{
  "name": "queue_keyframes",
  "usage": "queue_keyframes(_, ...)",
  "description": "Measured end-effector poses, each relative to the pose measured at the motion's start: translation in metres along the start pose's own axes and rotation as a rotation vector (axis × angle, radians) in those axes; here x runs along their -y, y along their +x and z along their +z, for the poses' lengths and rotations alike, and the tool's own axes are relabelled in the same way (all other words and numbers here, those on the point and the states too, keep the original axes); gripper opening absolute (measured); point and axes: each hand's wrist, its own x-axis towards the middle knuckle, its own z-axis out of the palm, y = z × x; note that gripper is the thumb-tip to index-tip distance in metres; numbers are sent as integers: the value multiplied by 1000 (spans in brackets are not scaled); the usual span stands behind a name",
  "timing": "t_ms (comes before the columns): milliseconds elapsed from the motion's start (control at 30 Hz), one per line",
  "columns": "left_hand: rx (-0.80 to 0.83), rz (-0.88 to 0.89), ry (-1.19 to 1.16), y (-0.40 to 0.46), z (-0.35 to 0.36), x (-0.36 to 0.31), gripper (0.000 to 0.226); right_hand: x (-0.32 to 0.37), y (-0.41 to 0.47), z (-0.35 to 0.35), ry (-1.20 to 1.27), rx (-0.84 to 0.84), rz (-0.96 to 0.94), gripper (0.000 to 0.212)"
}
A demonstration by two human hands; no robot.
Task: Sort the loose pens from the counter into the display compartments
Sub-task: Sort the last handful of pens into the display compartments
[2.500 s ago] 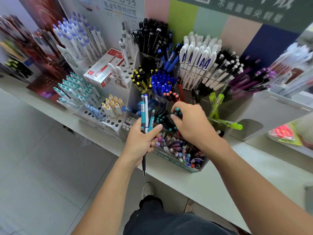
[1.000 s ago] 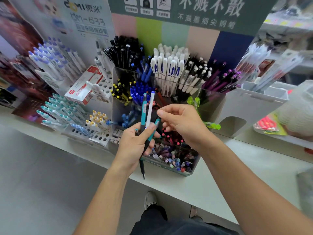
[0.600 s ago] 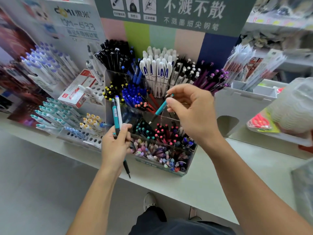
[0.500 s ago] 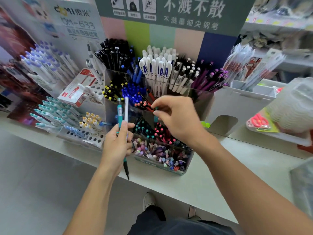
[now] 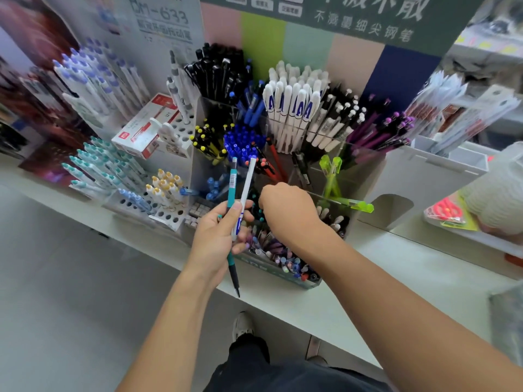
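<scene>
Nearest, a shoe [image 5: 242, 325] stands on the floor under the counter [image 5: 353, 301] edge. Above it the left hand [image 5: 216, 240] grips two pens upright, thumb across them: a teal pen [image 5: 232, 190], its black tip hanging below the hand past the counter edge, and a white pen [image 5: 247, 182] leaning slightly right beside it. Just to the right, the right hand [image 5: 288, 213] reaches down into the display [image 5: 283, 274], knuckles up and fingers curled among the teal-capped pens [image 5: 258, 215] in a middle compartment; whether it pinches one cannot be told, as the fingertips are hidden. The front compartment below holds pastel pens [image 5: 271, 247]. Behind the hands, further compartments hold blue pens [image 5: 240, 140], yellow-capped pens [image 5: 208, 137], red pens [image 5: 273, 162] and lime-green pens [image 5: 331, 171], one lying flat. At the back stand black pens [image 5: 218, 69], white capped pens [image 5: 291, 103] and purple pens [image 5: 379, 128]. To the left a pegboard rack [image 5: 167, 213] and a red-and-white box [image 5: 144, 125] sit on the counter.
</scene>
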Motion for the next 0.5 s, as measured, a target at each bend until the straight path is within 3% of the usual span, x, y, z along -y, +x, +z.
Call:
queue_keyframes(133,43,0,4,-1,-5,-2,21,-12,4,-3,170,53,-8,15)
queue_keyframes(233,71,24,27,-3,-8,-5,17,-27,-7,-12,908,-106,92,17)
queue_keyframes(300,107,26,49,-6,-9,-8,16,-31,-13,-19,1379,-71,138,16)
queue_keyframes(367,165,21,100,-7,-9,-11,16,-32,-11,-18,1498,-45,123,20)
queue_keyframes(500,304,-18,279,-9,-10,-17,13,-31,-9,-22,1374,-54,58,21)
